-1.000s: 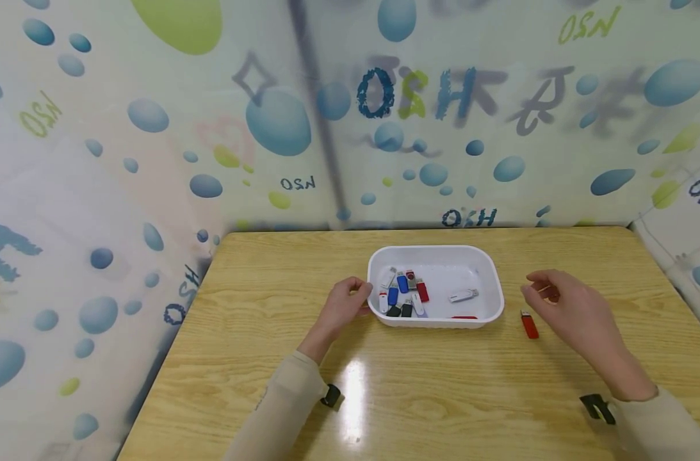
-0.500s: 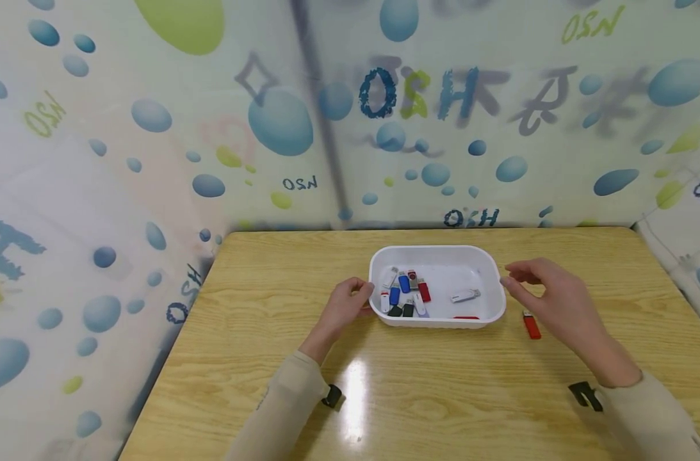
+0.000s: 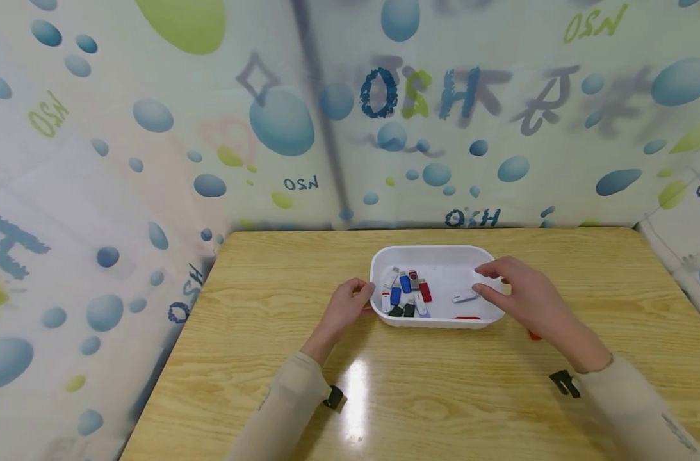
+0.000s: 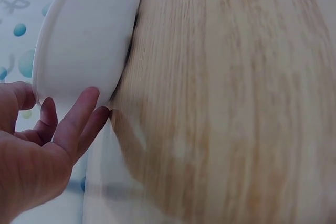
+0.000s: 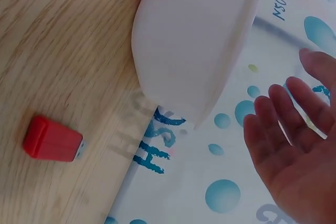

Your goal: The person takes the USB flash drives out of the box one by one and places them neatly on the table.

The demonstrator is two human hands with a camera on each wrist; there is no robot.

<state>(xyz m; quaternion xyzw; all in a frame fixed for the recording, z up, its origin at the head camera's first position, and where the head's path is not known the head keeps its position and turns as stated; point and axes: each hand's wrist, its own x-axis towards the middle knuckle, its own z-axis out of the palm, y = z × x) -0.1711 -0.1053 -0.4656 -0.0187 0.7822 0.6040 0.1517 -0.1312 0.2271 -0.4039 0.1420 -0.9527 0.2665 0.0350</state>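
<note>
A white plastic tub [image 3: 436,323] sits on the table, with my left hand [image 3: 342,306] at its left end. In the left wrist view, the left thumb is at the rim and the fingers rest on the outer wall. My right hand [image 3: 525,296] hovers over the tub's right end, fingers gently bent and thumb apart, holding nothing. Close to its fingertips lies a white USB stick [image 3: 463,296] inside the tub. A red USB stick [image 5: 52,139] lies on the table right of the tub, mostly hidden under the right hand in the head view.
Several USB sticks are bunched at the tub's left, among them a blue one [image 3: 396,294], a red one [image 3: 425,291] and a black one [image 3: 409,309]. A patterned curtain [image 3: 350,128] stands behind the wooden table [image 3: 419,390].
My right hand has moved left from above the red USB stick to over the tub's right end. The left hand stays at the tub's left rim.
</note>
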